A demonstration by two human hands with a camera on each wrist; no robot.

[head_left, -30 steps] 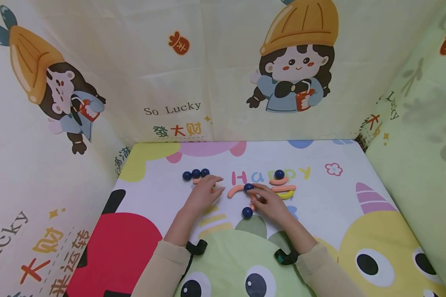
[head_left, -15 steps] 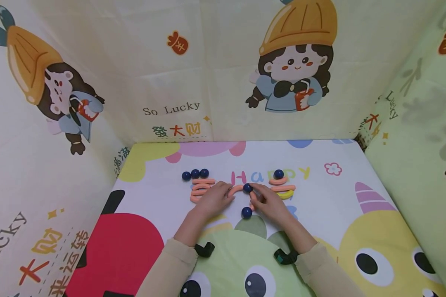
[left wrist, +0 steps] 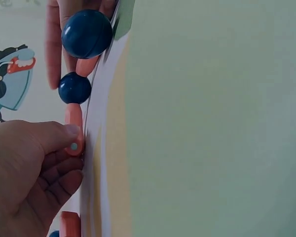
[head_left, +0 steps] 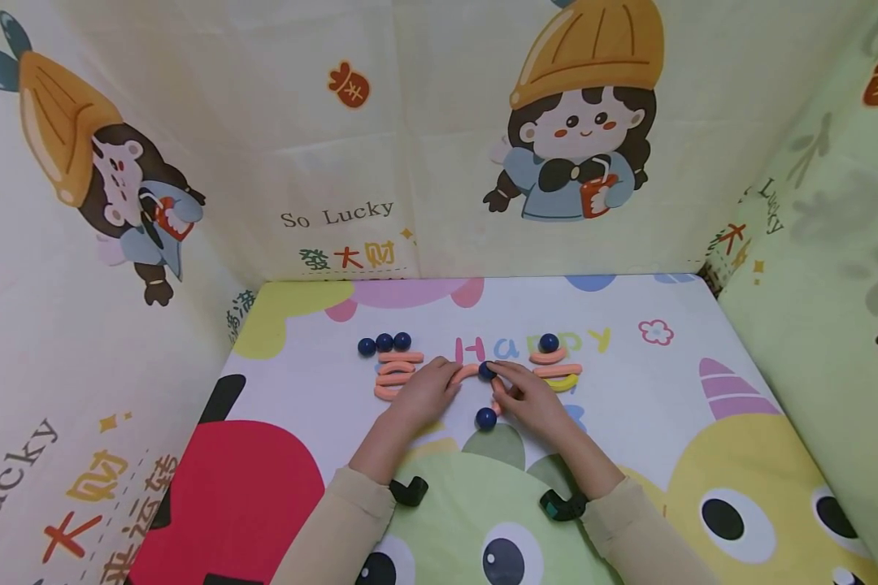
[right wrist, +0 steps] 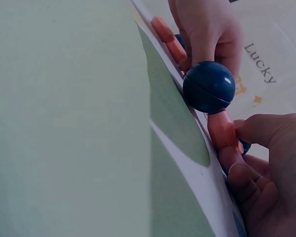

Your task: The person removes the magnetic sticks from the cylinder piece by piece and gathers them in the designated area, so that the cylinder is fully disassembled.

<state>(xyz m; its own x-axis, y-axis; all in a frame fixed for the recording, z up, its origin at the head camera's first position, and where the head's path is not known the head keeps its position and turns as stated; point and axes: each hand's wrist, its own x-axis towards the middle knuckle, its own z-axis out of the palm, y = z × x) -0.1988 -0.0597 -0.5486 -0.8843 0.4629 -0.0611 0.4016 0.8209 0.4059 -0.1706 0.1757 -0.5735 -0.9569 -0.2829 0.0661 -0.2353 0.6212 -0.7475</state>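
In the left wrist view my left hand (left wrist: 24, 168) pinches a curved orange-pink magnetic rod (left wrist: 74, 116) near its end, where a small metal disc shows. The other end of that rod meets a dark blue ball (left wrist: 74, 89). My right hand (head_left: 532, 400) holds a second orange-pink rod (right wrist: 220, 128) between thumb and fingers, its fingertips also at the first ball in the head view. At the near end of this rod sits another blue ball (head_left: 486, 418). Part of the second rod is hidden by my right fingers.
Left of the hands, several orange-pink rods (head_left: 401, 357) lie near 3 blue balls (head_left: 384, 342) in a row. To the right are a blue ball (head_left: 549, 343), two orange-pink rods (head_left: 556, 370) and a yellow curved rod (head_left: 560, 383). A printed cloth wall (head_left: 439, 162) rises behind the table.
My left hand has moved right and toward me, from above the left rods to the curved rod, uncovering those rods. My right hand stays nearly in place, its fingertips slightly further over the ball.
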